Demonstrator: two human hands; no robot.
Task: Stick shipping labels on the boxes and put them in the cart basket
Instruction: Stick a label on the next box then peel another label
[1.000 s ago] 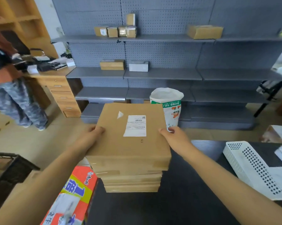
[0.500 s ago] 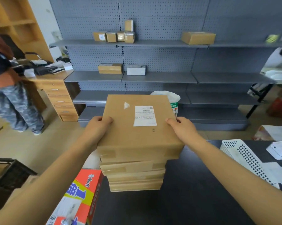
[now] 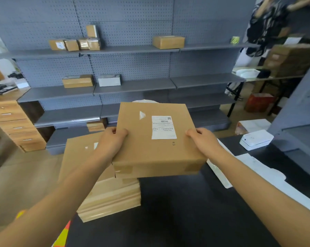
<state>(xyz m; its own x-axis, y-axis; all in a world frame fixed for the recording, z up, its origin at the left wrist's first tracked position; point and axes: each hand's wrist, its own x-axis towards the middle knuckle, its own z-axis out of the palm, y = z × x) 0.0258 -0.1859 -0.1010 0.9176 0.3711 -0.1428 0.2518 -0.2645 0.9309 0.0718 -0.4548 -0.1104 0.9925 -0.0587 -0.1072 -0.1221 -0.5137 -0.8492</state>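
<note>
Now the labelled box (image 3: 156,150) is held clear above the stack (image 3: 104,191) at the table's (image 3: 177,211) left edge, gripped at its sides by the left hand (image 3: 111,141) and right hand (image 3: 204,139). It is best kept level. A barcode is seen on the label (image 3: 163,127); its text is unreadable.

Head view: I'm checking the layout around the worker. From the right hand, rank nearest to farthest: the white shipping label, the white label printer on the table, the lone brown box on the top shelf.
From the right hand:
1. Shipping label, just to its left, on the held box.
2. Label printer, to its right on the black table.
3. Lone brown box, up on the top shelf, far behind.
</note>
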